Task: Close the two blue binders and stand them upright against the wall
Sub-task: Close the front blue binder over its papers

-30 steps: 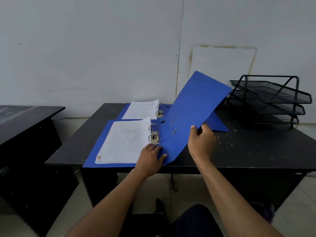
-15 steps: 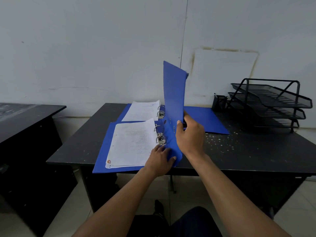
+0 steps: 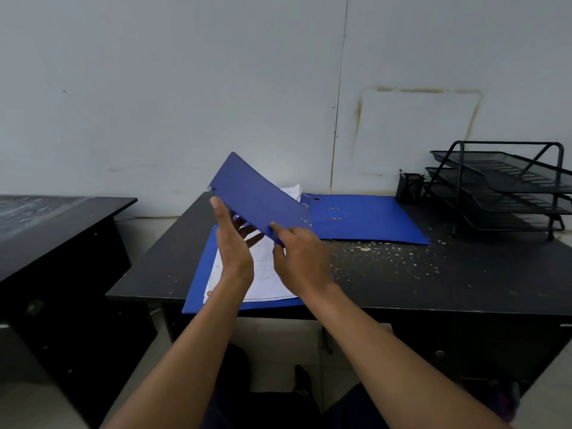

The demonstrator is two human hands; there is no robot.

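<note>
Two blue binders lie on a black desk (image 3: 433, 274). The near binder (image 3: 198, 283) holds white pages, and its front cover (image 3: 257, 196) is swung over to the left, tilted above the pages. My right hand (image 3: 300, 258) grips the cover's near edge by the spine. My left hand (image 3: 232, 243) is raised under the cover's left edge, fingers spread against it. The far binder (image 3: 365, 221) lies flat and open behind, its metal rings showing and its left half hidden by the raised cover.
A black three-tier mesh tray (image 3: 507, 187) stands at the desk's back right, with a small black pen holder (image 3: 410, 184) beside it. A second black desk (image 3: 55, 230) is on the left. White specks litter the desk's right side. The white wall (image 3: 216, 88) rises behind.
The near binder's cover has swung from leaning right, through upright, to tilting left over the pages. My left hand has left the spine and risen under the cover.
</note>
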